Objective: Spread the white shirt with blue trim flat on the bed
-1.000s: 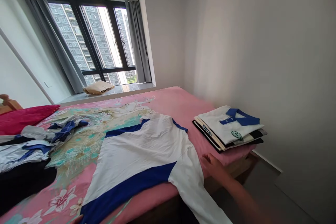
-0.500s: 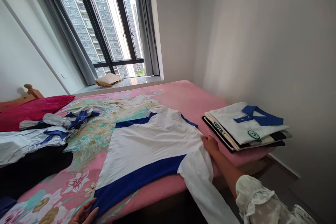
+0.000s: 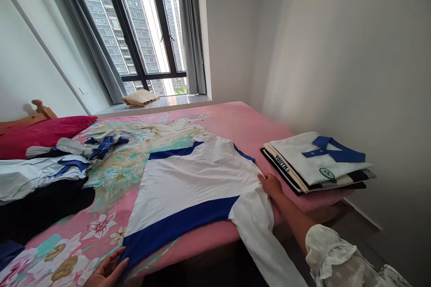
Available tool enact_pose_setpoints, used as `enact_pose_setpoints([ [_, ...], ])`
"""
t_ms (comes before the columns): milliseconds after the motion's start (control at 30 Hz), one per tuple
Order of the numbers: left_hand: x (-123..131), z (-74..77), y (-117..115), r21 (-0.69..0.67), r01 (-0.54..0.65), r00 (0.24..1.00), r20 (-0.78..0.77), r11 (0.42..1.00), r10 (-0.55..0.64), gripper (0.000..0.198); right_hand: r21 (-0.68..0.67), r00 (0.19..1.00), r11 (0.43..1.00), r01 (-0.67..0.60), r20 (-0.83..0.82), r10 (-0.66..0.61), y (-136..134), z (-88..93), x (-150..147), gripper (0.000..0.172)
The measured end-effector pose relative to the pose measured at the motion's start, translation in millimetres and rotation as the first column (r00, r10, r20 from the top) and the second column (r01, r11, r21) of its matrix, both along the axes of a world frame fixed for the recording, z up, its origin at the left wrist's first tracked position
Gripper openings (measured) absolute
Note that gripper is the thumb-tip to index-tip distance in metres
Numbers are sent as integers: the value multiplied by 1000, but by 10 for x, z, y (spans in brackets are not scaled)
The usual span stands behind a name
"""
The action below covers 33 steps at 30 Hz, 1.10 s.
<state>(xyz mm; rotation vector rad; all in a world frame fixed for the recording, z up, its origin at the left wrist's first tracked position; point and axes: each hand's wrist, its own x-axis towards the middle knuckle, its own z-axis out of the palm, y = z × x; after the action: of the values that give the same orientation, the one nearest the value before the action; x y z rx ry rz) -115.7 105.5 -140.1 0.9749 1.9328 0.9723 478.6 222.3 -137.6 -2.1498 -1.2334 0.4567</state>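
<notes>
A white shirt with blue side panels (image 3: 188, 184) lies spread face down or face up, I cannot tell which, across the near part of the bed. One white sleeve hangs over the bed's front edge. At the shirt's bottom left corner is my left hand (image 3: 109, 269), its thumb and fingers closed on the blue hem. My right hand (image 3: 271, 184) pinches the shirt's right edge near the shoulder, with the thumb on top of the cloth.
On the right bed corner sits a stack of folded shirts (image 3: 323, 161). Crumpled white, blue and black clothes (image 3: 43, 179) lie at the left, beside a red pillow (image 3: 50, 132). A beige folded cloth (image 3: 140, 97) rests on the windowsill.
The view has tilted down slightly. Both hands keep nearly the same places on the shirt, which lies as before.
</notes>
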Motion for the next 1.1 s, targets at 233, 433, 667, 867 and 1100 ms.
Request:
enact_pose_setpoints([
  [233, 36, 115, 0, 78, 52, 995, 87, 996, -58, 53, 27, 998, 999, 19, -59, -17, -161, 25, 23, 25],
  [433, 144, 229, -58, 87, 48, 998, 39, 995, -51, 52, 111, 968, 990, 87, -243, -58, -691, 26, -30, 42],
  [667, 73, 124, 2, 20, 23, 997, 70, 1000, -24, 52, 34, 883, 994, 104, -463, -76, -1824, -403, -280, 52],
  [867, -28, 52, 60, 35, 68, 997, 41, 997, -70, 53, 73, 737, 984, -161, -654, 169, -1813, -384, -561, 53],
  [1100, 68, 38, 28, 95, 75, 996, -51, 993, -70, 56, 162, 903, 980, -118, -393, 174, -2002, -402, -516, 32],
])
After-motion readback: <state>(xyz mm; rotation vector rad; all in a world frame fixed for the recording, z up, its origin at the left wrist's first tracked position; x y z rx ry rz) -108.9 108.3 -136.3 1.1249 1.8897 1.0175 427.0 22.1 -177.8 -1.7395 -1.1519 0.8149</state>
